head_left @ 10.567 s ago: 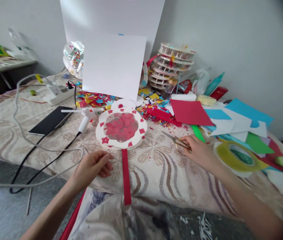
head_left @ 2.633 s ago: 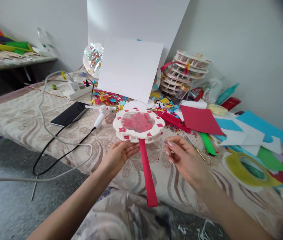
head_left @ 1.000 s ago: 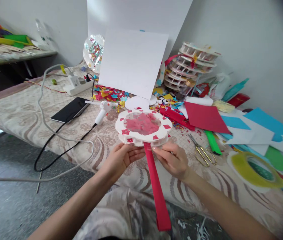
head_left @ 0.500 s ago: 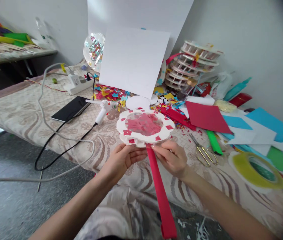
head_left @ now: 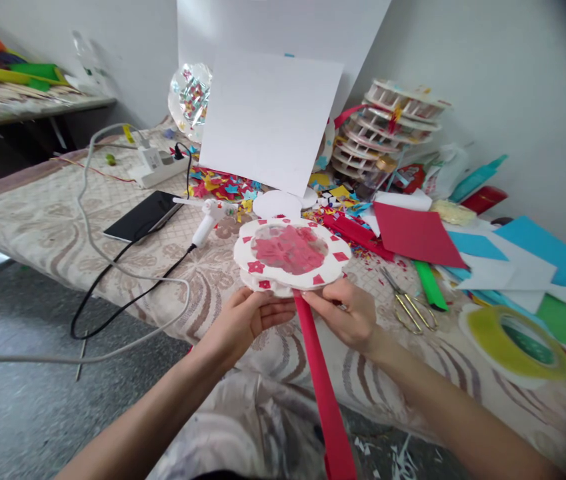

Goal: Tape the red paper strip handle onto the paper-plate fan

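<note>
I hold a white scalloped paper disc (head_left: pixel 290 255) just above the table, tilted slightly toward me. Red paper pieces fill its clear round window, and small red shapes dot its rim. A long red paper strip (head_left: pixel 320 387) hangs from its near edge down past the table edge. My left hand (head_left: pixel 243 320) grips the disc's near rim from below on the left. My right hand (head_left: pixel 350 313) pinches the rim just right of the strip. The fingers of both hands are closed on the disc.
Gold scissors (head_left: pixel 410 310) lie right of my right hand, beside a yellow tape roll (head_left: pixel 517 337). A glue gun (head_left: pixel 207 220), phone (head_left: pixel 143 215), power strip (head_left: pixel 155 165) and cables lie left. Coloured paper sheets (head_left: pixel 420 235), scraps, stacked white discs (head_left: pixel 395 130) and a white board (head_left: pixel 270 120) lie behind.
Ten seconds ago the disc lay on the table and my right hand touched the scissors. Both hands have since lifted the disc. In the last second it barely moved.
</note>
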The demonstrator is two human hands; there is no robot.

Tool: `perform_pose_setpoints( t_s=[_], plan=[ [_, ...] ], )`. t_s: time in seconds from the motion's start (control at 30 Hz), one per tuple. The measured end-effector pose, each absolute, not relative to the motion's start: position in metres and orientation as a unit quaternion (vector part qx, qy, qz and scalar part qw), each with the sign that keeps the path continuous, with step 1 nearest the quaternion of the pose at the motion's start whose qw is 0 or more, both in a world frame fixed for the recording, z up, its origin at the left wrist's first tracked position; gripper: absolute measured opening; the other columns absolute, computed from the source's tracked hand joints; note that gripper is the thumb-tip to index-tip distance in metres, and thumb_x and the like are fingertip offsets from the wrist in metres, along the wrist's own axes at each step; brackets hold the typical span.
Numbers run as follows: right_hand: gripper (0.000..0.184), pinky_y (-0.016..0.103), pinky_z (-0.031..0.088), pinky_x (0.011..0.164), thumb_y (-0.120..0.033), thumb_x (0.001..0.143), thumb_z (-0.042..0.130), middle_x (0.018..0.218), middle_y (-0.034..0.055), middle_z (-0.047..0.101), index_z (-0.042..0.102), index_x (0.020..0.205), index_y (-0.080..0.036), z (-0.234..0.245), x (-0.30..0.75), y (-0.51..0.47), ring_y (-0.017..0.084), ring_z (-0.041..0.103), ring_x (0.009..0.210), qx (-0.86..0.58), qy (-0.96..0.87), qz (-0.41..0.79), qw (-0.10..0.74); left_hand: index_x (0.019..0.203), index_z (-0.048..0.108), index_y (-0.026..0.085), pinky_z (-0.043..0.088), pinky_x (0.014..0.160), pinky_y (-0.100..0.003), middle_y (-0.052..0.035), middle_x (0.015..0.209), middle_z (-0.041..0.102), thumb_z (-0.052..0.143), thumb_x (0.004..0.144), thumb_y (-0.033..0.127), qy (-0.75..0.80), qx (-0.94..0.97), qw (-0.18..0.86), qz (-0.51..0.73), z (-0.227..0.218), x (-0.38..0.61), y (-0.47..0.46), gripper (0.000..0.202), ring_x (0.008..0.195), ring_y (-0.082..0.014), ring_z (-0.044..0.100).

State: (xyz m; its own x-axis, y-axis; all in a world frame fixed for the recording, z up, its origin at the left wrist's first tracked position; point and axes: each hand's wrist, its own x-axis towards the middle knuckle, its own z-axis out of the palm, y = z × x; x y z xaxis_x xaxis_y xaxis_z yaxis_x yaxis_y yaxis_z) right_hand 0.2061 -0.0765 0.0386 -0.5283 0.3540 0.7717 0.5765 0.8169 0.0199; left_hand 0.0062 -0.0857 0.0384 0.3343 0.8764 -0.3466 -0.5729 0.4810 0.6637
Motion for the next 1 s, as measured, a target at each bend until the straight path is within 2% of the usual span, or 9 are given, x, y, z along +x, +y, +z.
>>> perform_pose_setpoints(
  t_s=[0.27, 0.4, 0.6, 0.83, 1.0],
  plan=[
    [0.021, 0.026, 0.045, 0.06, -0.007, 0.087, 0.062, 0.074, 0.0013, 0.06, 0.067, 0.105, -0.018, 0.035, 0.216, -0.071, 0.013, 0.055, 0.066, -0.249, -0.885, -0.141, 0.368, 0.083, 0.06, 0.012, 0.056, 0.082, -0.039, -0.0128, 0.08, 0.075, 0.063, 0.078, 0.015, 0.333, 0.222, 0.792, 0.461, 0.037, 0.006, -0.085, 0.007, 0.077, -0.0243, 0.074],
    [0.023, 0.028, 0.046, 0.062, -0.007, 0.087, 0.062, 0.077, 0.003, 0.062, 0.067, 0.107, -0.017, 0.039, 0.218, -0.07, 0.015, 0.058, 0.071, -0.231, -0.896, -0.184, 0.332, 0.084, 0.062, 0.01, 0.057, 0.08, -0.037, -0.0161, 0.083, 0.075, 0.059, 0.078, 0.013, 0.347, 0.216, 0.792, 0.454, 0.038, 0.006, -0.085, 0.008, 0.078, -0.0245, 0.074],
    [0.017, 0.028, 0.045, 0.061, -0.009, 0.088, 0.061, 0.073, 0.0016, 0.061, 0.069, 0.099, -0.018, 0.048, 0.215, -0.071, 0.014, 0.056, 0.068, -0.225, -0.901, -0.228, 0.293, 0.081, 0.067, 0.008, 0.057, 0.078, -0.035, -0.0147, 0.079, 0.075, 0.063, 0.077, 0.016, 0.344, 0.233, 0.792, 0.448, 0.036, 0.004, -0.085, 0.01, 0.075, -0.0231, 0.073],
    [0.013, 0.028, 0.045, 0.062, -0.01, 0.091, 0.059, 0.073, 0.0028, 0.062, 0.069, 0.093, -0.018, 0.054, 0.21, -0.072, 0.015, 0.055, 0.069, -0.222, -0.9, -0.269, 0.262, 0.081, 0.069, 0.007, 0.056, 0.08, -0.037, -0.016, 0.081, 0.075, 0.063, 0.077, 0.018, 0.337, 0.241, 0.791, 0.45, 0.035, 0.002, -0.084, 0.013, 0.078, -0.0246, 0.073],
    [0.02, 0.031, 0.048, 0.066, -0.01, 0.095, 0.049, 0.076, 0.0071, 0.061, 0.069, 0.093, -0.012, 0.06, 0.207, -0.072, 0.019, 0.056, 0.075, -0.226, -0.912, -0.259, 0.222, 0.082, 0.069, 0.006, 0.057, 0.078, -0.034, -0.0173, 0.083, 0.075, 0.058, 0.08, 0.013, 0.342, 0.229, 0.792, 0.452, 0.037, 0.002, -0.083, 0.013, 0.077, -0.0234, 0.073]
  ],
)
